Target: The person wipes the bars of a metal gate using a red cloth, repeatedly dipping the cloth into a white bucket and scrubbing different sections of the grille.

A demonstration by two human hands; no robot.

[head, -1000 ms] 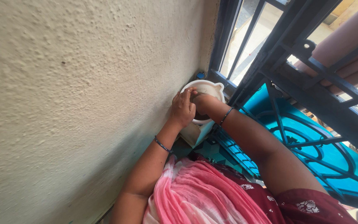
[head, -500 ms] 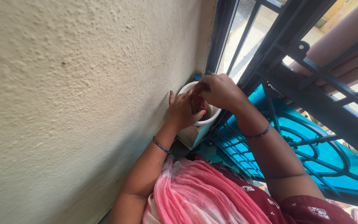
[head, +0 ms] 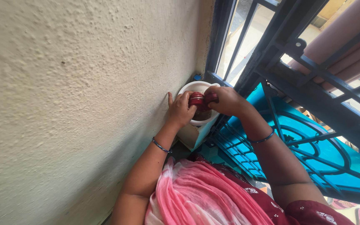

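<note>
- Head view: a small wet dark-red cloth (head: pixel 199 101) is held between both hands directly above a round white plastic bowl (head: pixel 196 88).
- Left hand (head: pixel 180 110): closed on the left end of the cloth, with the thumb pressed against it.
- Right hand (head: pixel 226 101): closed on the right end, knuckles up.
- Progress, as judged: the cloth is already lifted out of the bowl and bunched as if being wrung; dark liquid is visible in the bowl beneath. Whether the wringing is complete cannot be told.
- Support: the bowl is set on a pale boxy stand (head: pixel 193 135), pushed into the corner.
- Surroundings: a rough cream plastered wall (head: pixel 76 96) is touching the bowl's left side; a dark metal window grille (head: pixel 271 54) stands to the right, with a teal-painted scrollwork grille (head: pixel 305 141) below it.
</note>
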